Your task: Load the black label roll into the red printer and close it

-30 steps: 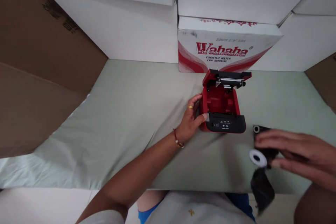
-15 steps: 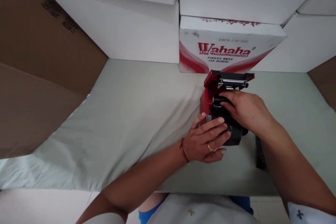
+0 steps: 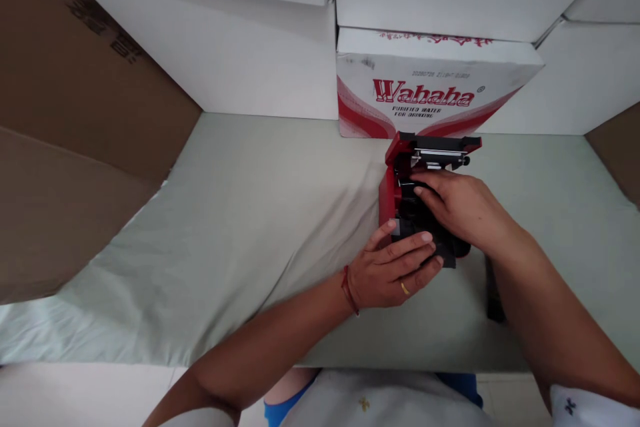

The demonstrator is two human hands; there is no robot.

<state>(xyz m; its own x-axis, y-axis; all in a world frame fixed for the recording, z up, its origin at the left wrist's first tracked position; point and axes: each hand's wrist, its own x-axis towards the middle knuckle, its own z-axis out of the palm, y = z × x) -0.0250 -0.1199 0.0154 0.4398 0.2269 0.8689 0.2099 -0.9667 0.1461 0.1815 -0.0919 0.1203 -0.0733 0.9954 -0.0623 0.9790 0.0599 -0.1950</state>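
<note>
At the open red device (image 3: 387, 203) — both hands in contact

Noted left hand (image 3: 395, 273) palm down, reaching in from lower left, thumb at near left corner of the casing, fingers slightly fanned over a black sheet (image 3: 449, 258) at the front. Noted right hand (image 3: 463, 203) entering from the right, wrist bent toward the left, thumb and forefinger close together inside the compartment. Cannot tell whether pinching or merely pressing; remaining fingers hidden. Found directly under right fingertips, beyond the left hand: a dark roll (image 3: 409, 192), mostly covered. Found raised at the far side: the lid (image 3: 443, 144), just behind right fingertips. Recorded on green cloth (image 3: 250, 193) by right forearm: a dark item (image 3: 495, 297), partly hidden. Recorded behind the device — a Wahaha carton (image 3: 425, 97), upright.
</note>
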